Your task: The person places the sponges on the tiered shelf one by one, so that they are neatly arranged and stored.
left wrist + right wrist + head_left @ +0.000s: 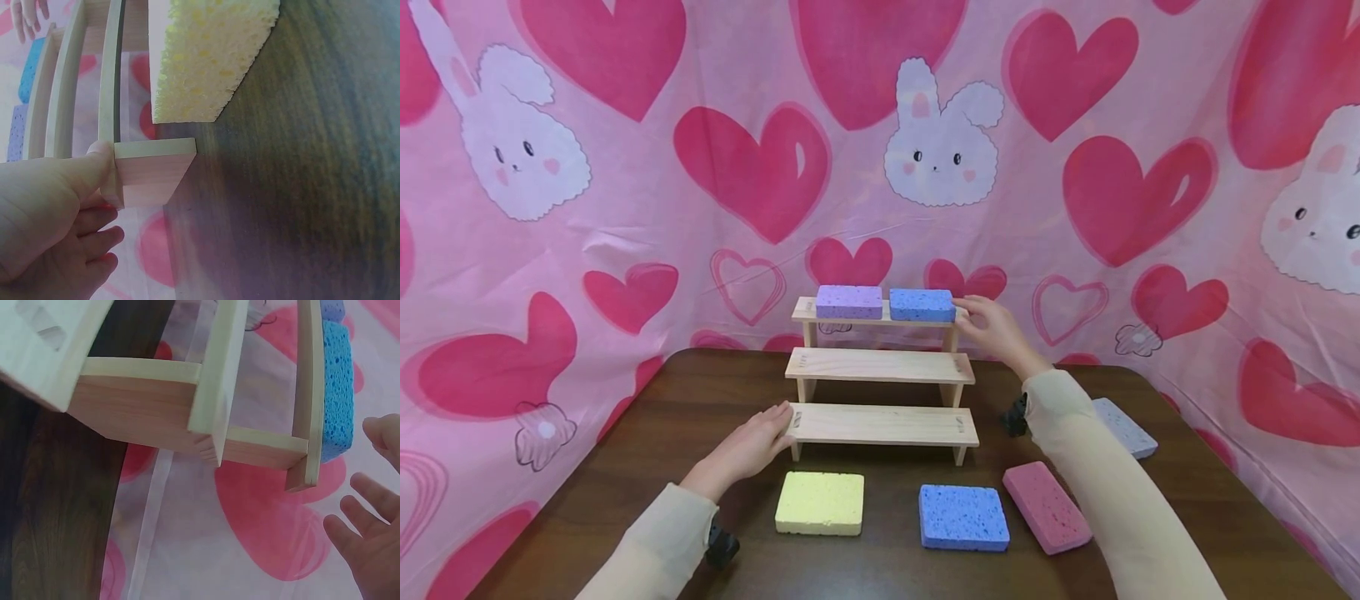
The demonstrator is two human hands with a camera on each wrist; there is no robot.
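A three-tier wooden stand (880,364) rises in steps at the middle of the table. On its top step a purple sponge (849,302) lies beside a blue sponge (922,306). My left hand (747,443) pinches the left end of the bottom step between thumb and fingers, as the left wrist view shows at the board's end (110,131). At the top step's right end is my right hand (996,327), its fingertips right by the blue sponge. The right wrist view shows a gap between that hand's loosely spread fingers (369,503) and the sponge (337,387).
In front of the stand, a yellow sponge (820,503), a second blue sponge (964,517) and a dark pink sponge (1047,507) lie on the brown table (880,575). A greyish sponge (1123,428) lies beyond my right forearm. Behind hangs a pink cloth (865,200) with hearts and rabbits.
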